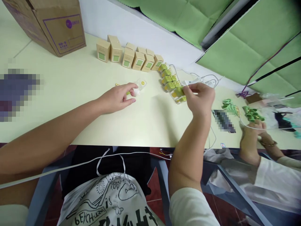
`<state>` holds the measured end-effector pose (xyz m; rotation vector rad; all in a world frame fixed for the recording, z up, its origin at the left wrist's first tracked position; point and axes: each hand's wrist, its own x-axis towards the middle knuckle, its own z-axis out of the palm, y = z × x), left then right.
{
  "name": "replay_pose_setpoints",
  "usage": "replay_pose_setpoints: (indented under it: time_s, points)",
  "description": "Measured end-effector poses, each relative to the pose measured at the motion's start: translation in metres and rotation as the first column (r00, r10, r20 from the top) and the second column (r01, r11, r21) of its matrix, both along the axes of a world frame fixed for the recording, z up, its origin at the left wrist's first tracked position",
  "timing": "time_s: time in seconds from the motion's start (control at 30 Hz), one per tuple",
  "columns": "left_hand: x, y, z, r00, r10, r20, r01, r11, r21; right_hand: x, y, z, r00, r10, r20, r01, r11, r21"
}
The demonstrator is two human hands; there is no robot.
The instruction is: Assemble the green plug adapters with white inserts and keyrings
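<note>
My left hand rests low over the table, its thumb stretched out apart from the curled fingers. Touching or just beside its fingertips is a small clear plastic piece with a yellow round mark. A bit of green and yellow shows partly hidden behind those fingers. My right hand pinches a small green item in clear plastic between thumb and fingers, at the near end of a cluster. Several like green items with loops stand in that cluster; the fingers hide part of the pinched one.
Several small cardboard boxes with green labels line the wall. A large carton stands at the back left. White cables and a blurred-out dark phone-like object lie right. A co-worker's hands are near green pieces.
</note>
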<state>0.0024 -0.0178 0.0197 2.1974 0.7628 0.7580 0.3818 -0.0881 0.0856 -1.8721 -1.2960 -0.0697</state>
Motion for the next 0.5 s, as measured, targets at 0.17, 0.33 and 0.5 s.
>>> replay_pose_setpoints:
  time_s: [0.17,0.33,0.5]
  points:
    - [0.004,-0.001,-0.004,0.997,-0.051,-0.055,0.052,0.999,0.009,0.03,-0.011,-0.006,0.982,-0.164,0.093,0.175,0.977,-0.12]
    - [0.005,-0.003,-0.003,0.994,-0.055,-0.089,0.057,0.998,0.021,0.025,0.011,-0.021,0.974,-0.187,0.128,0.209,0.959,-0.193]
    - [0.003,-0.004,0.001,0.993,-0.052,-0.111,0.054,0.998,0.018,0.015,0.037,-0.03,0.972,-0.149,0.181,0.193,0.945,-0.262]
